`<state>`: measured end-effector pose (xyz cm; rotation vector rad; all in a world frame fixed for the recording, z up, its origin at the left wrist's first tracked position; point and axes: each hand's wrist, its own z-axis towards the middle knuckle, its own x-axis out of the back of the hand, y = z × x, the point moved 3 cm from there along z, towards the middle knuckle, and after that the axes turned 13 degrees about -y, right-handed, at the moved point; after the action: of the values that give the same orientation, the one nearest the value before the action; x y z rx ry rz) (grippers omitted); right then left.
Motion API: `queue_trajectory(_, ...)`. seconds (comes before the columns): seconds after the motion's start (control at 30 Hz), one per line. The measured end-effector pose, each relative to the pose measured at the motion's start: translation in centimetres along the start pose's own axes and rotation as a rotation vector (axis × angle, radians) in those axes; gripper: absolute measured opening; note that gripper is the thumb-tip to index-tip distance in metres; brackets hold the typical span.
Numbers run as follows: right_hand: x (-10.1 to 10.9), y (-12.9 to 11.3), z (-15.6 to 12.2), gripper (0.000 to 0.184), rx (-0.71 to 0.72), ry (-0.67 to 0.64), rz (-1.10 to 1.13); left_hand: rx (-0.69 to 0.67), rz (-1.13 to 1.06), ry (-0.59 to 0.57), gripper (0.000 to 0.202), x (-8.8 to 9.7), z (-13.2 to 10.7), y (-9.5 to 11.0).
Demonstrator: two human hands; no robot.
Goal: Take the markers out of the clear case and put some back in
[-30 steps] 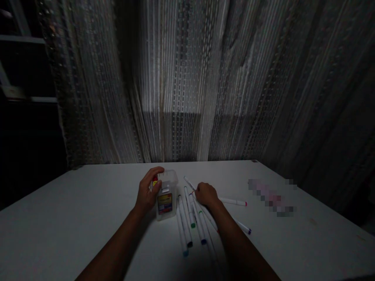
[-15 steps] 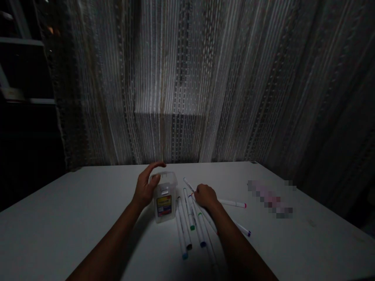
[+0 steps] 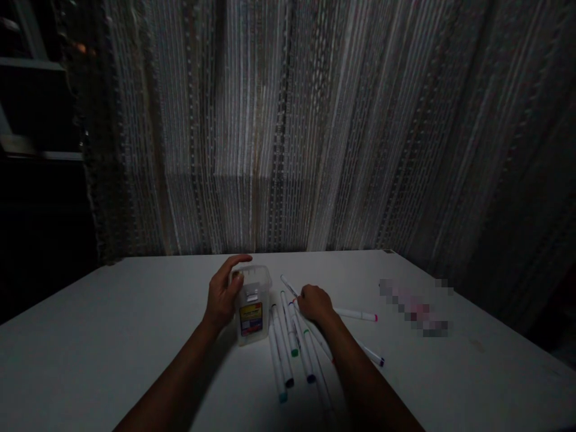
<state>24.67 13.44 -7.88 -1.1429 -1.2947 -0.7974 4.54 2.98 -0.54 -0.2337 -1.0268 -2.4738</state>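
A small clear plastic container (image 3: 252,307) with a coloured label stands open on the white table (image 3: 112,336). My left hand (image 3: 220,297) cups its left side, thumb on the wall and fingers arched over the rim. My right hand (image 3: 315,303) is closed in a pinch on a white marker (image 3: 288,284) whose tip points back and left. Several white markers (image 3: 283,351) with coloured caps lie side by side between my forearms, just right of the container.
One marker (image 3: 356,314) lies to the right of my right hand, and another with a purple cap (image 3: 373,357) lies beside my right forearm. A blurred patch (image 3: 414,307) sits further right. A pale curtain (image 3: 315,150) hangs behind the table; dark shelving (image 3: 27,150) stands at left.
My left hand held the container with something red at its rim, then lifted its fingers off; now they curl back over the rim. My right hand has barely moved.
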Motion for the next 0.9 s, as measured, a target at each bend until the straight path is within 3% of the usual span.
queue_trajectory(0.27,0.2,-0.1,-0.2,0.03,-0.011,-0.019,0.002,-0.023,0.034,0.002,0.049,0.0,-0.8,-0.1)
queue_trajectory(0.47,0.0,-0.1,0.1,0.03,-0.001,0.0,0.006,-0.096,0.036,0.026,0.049,0.7,0.6,1.2)
queue_trajectory(0.63,0.1,-0.2,0.0,0.031,-0.001,0.004,0.005,-0.054,0.039,-0.041,0.047,-0.2,-0.6,-0.1)
queue_trajectory(0.73,0.1,-0.3,0.0,0.03,-0.003,0.005,0.002,-0.052,0.045,-0.022,0.046,-0.1,-1.1,-0.4)
queue_trajectory(0.9,0.0,-0.3,0.1,0.029,0.005,0.009,0.009,-0.13,-0.029,0.055,0.041,1.6,1.2,2.0)
